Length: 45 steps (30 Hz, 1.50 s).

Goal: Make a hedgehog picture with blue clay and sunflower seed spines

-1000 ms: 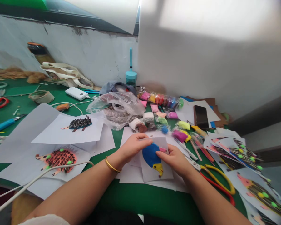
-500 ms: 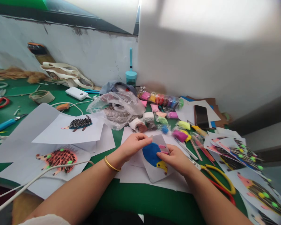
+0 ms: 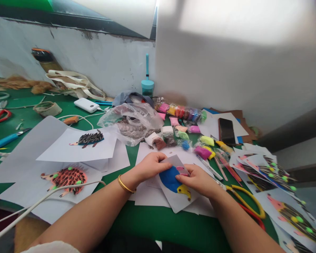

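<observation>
Between my hands is a card [image 3: 175,205] bearing a clay hedgehog: a flat blue body [image 3: 169,180], a yellow head [image 3: 183,190] and pink feet. My left hand [image 3: 152,165] grips the card's upper left edge, thumb on its face at the top of the blue body. From the right, my right hand [image 3: 198,179] holds the card with its thumb lying on the blue clay near the pink feet. The fingers behind the card are hidden. White paper sheets [image 3: 144,196] lie on the table beneath it.
Beyond my hands are clay packets [image 3: 202,152] and a plastic bag [image 3: 133,121] of sunflower seeds. Scissors [image 3: 246,200] lie by my right forearm. Finished seed hedgehogs rest left [image 3: 68,179] and right [image 3: 292,218]. A white cable [image 3: 46,192] passes over the left sheets.
The card has dropped slightly towards me and tilted. Both hands shifted a little with it, still holding it.
</observation>
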Available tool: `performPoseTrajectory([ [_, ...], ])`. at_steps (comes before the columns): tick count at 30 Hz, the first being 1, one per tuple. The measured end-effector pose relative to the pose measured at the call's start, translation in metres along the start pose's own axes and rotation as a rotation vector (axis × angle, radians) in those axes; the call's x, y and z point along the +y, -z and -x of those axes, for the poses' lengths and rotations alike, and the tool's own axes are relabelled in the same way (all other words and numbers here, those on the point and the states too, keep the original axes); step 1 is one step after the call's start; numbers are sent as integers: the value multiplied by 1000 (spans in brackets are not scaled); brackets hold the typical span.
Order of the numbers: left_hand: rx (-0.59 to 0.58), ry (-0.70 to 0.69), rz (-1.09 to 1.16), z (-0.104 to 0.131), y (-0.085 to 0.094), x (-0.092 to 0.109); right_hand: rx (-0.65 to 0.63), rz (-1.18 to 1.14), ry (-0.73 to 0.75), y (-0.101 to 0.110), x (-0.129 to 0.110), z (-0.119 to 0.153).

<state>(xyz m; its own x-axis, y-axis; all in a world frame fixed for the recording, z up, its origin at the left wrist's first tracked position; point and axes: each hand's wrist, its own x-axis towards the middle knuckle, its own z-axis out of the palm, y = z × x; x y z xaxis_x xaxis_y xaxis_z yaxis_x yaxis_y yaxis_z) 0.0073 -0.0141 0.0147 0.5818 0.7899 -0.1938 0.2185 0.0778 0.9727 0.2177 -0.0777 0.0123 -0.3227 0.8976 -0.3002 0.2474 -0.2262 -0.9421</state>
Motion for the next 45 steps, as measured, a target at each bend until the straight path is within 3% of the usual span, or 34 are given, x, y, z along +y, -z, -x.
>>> performPoseTrajectory([
  [2,55,15,81,-2,0,-2,7,-104,0,4,0,0],
  [7,250,-7,519,-7,-2,-3,137,-491,84,13,2,2],
  [11,305,-39,675,-8,-7,-1,156,-421,179,8,6,-1],
  [17,279,-56,635,-7,-8,-1,263,-328,118,2,10,-7],
  [30,203,-127,534,-5,-2,-2,248,-332,121,12,20,-8],
  [41,192,-60,567,-4,-3,-3,197,-171,112,15,14,-4],
  [45,201,-23,600,-4,-4,-2,199,-242,94,13,12,-4],
])
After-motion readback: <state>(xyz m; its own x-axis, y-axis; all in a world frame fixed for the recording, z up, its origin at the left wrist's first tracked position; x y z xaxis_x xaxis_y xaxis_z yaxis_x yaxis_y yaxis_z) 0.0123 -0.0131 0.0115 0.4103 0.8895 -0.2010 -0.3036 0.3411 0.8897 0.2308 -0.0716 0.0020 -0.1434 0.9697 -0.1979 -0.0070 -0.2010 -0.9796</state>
